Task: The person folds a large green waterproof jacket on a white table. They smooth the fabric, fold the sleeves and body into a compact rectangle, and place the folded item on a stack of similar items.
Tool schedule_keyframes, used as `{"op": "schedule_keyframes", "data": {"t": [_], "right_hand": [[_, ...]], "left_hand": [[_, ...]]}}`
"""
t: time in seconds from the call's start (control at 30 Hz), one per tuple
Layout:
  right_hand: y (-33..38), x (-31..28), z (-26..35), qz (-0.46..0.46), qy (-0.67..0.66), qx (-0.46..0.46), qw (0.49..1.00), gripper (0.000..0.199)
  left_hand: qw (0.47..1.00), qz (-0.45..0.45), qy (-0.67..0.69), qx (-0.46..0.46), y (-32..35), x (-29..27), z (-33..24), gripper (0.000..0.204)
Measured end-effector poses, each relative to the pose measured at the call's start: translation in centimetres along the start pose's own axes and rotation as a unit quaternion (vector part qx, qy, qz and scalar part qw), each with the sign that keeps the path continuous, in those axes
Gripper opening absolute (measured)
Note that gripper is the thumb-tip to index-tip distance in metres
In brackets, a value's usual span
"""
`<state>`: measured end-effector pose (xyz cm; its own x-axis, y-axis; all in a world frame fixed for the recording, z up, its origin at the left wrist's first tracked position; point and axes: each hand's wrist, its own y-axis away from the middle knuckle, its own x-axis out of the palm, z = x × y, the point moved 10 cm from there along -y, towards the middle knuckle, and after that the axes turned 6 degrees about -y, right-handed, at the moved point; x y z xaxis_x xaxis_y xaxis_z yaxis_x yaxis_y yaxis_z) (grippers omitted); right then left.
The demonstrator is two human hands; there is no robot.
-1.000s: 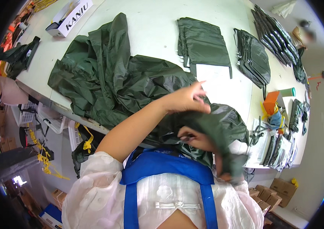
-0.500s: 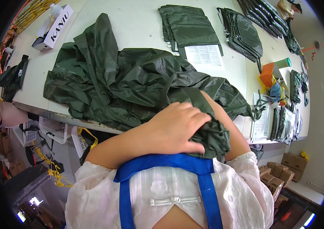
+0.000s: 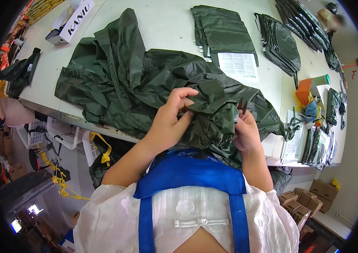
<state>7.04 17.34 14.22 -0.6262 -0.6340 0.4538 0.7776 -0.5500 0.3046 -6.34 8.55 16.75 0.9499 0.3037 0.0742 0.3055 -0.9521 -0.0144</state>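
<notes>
A large dark green rain garment [image 3: 120, 84] of shiny thin cloth lies crumpled across the near part of the table, its right end trailing toward the table's right side. A gathered, bunched part of it hangs over the near edge in front of my blue apron [image 3: 187, 177]. My left hand [image 3: 171, 120] grips this bunch from the left, thumb and fingers closed on the cloth. On the opposite side my right hand [image 3: 246, 131] pinches the edge of the bunch, with a small pale bit showing by the fingertips. Folds hide some of the right fingers.
Folded green garments [image 3: 225, 31] with a printed sheet [image 3: 238, 66] lie at the back, beside a stack of dark pouches [image 3: 278, 44]. An orange box [image 3: 304, 91] stands right. A white box [image 3: 70, 23] is back left. White baskets [image 3: 63, 133] sit below the table; another person [image 3: 12, 111] is at far left.
My right hand has come out from under the cloth to the bunch's right side. My left hand, earlier laid across the top, has drawn back left and now pinches the cloth.
</notes>
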Motion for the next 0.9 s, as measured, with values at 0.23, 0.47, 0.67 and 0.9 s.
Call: {"op": "schedule_keyframes", "data": {"t": [0.23,0.47,0.67,0.9], "right_hand": [[-0.4,1.4,0.3,0.020,-0.220,-0.012,0.975,0.008],[-1.5,2.2,0.2,-0.004,-0.383,-0.028,0.923,0.005],[-1.7,2.3,-0.3,-0.041,-0.367,-0.059,0.927,0.007],[-1.8,3.3,1.7,-0.068,-0.255,-0.161,0.951,0.017]], "left_hand": [[0.972,-0.061,0.216,-0.064,-0.7,-2.5,1.4,0.033],[0.900,-0.274,0.334,-0.059,-1.3,-7.9,3.5,0.012],[0.924,-0.062,0.378,-0.017,1.9,-3.2,4.6,0.028],[0.915,-0.031,0.394,-0.081,0.7,-0.5,0.5,0.082]]}}
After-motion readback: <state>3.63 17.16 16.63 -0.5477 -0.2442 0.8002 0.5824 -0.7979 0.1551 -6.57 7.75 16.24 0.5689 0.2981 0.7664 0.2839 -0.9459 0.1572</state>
